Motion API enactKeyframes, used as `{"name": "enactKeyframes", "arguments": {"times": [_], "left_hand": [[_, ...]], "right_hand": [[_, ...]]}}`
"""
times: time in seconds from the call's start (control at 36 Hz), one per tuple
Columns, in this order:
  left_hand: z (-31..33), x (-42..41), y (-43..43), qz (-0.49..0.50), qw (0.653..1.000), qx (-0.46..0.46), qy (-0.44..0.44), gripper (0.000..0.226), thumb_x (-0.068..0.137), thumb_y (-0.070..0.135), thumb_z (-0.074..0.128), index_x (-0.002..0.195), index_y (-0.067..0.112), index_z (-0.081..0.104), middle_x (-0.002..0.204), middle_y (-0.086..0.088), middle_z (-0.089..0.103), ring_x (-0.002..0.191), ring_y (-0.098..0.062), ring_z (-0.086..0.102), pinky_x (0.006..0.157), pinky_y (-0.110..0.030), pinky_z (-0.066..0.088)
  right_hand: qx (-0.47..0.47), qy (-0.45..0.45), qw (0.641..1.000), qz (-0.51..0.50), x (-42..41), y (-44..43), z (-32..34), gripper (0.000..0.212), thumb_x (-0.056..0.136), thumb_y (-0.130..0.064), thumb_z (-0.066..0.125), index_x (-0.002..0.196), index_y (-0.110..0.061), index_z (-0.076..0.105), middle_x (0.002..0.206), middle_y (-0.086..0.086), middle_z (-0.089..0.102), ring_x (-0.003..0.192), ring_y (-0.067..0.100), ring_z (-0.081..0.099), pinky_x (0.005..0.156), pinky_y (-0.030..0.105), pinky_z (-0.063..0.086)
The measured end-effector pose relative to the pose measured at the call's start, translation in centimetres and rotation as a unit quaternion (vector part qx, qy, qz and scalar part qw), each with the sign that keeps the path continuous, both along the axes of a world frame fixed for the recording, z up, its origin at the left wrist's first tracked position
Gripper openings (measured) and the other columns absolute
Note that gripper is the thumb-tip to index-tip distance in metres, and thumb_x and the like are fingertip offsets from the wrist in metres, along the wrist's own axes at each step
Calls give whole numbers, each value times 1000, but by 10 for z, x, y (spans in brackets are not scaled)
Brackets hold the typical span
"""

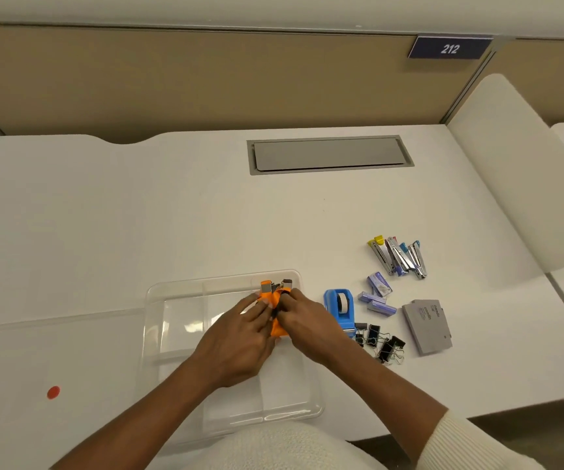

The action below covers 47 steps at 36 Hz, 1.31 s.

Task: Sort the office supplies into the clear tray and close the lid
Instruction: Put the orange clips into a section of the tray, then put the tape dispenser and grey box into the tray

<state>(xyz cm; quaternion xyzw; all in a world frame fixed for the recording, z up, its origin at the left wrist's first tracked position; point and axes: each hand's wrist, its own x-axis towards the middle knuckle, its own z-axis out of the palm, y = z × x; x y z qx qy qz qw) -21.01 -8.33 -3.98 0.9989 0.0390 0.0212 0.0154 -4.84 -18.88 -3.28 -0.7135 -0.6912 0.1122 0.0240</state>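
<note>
orange tape dispenser [275, 312] held over clear tray [172, 337]
it is gripped by both left hand [240, 337] and right hand [307, 322].

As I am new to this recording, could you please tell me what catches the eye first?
Both hands, left hand and right hand, meet on an orange tape dispenser over the clear tray. Right of the tray lies a blue tape dispenser, with staplers beyond it.
</note>
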Motion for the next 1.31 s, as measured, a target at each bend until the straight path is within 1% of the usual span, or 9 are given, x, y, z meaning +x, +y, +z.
{"name": "enactKeyframes", "arguments": {"times": [0.11,0.25,0.39,0.53,0.61,0.69,0.86,1.11,1.31], "left_hand": [[4,6,-5,-9,999,39,31,45,103,31,39,120,4,71,132,-21,66,137,-36,50,123,-51,26],[16,13,-2,26,995,-19,92,38,100,30,42,123,14,68,131,-7,66,126,-27,57,116,-42,38],[42,34,-1,115,984,-24,131,29,98,42,47,93,21,65,92,-3,69,85,-25,59,69,-35,44],[62,64,-15,150,986,19,76,35,96,49,50,79,23,65,76,0,68,63,-24,47,62,-32,26],[64,81,-26,143,989,-29,29,34,93,50,60,73,22,60,75,2,65,65,-23,49,64,-32,28],[57,100,-38,95,991,-91,-1,30,90,51,64,97,21,64,95,4,66,87,-21,56,76,-32,38],[31,137,-52,53,990,-84,97,82,77,60,76,139,17,45,136,-5,53,121,-26,49,104,-41,42],[7,161,-72,50,982,-41,180,113,58,64,87,139,7,35,125,-11,51,110,-30,50,93,-42,42],[10,166,-82,77,979,-51,184,89,66,27,86,138,3,39,124,-16,50,109,-31,48,88,-40,43]], "right_hand": [[-13,19,1000,15,4,0,3,24,91,-1,65,113,-5,72,120,14,66,114,31,60,79,41,57],[28,121,991,-49,14,-14,20,35,92,2,61,123,-10,71,123,9,71,108,27,68,92,38,56],[205,168,949,-174,26,-49,29,24,90,2,66,110,-8,76,94,5,75,73,20,71,65,39,62],[270,150,899,-311,58,-82,21,12,92,-6,71,99,-13,78,87,-2,72,68,17,67,60,40,59],[246,129,874,-398,80,-107,15,13,91,-10,73,101,-17,78,96,-2,72,76,17,69,64,41,60],[167,92,860,-473,99,-129,12,31,88,-23,76,118,-23,71,115,1,66,104,24,66,75,38,58],[-14,66,814,-576,128,-157,9,88,78,-56,79,150,-23,42,141,17,51,132,38,46,104,52,45],[-81,75,803,-585,140,-162,1,97,75,-57,80,154,-27,33,140,14,49,131,36,46,96,48,50],[-92,38,813,-574,144,-155,-4,82,78,-43,78,147,-23,38,129,15,50,122,36,49,76,42,46]]}}
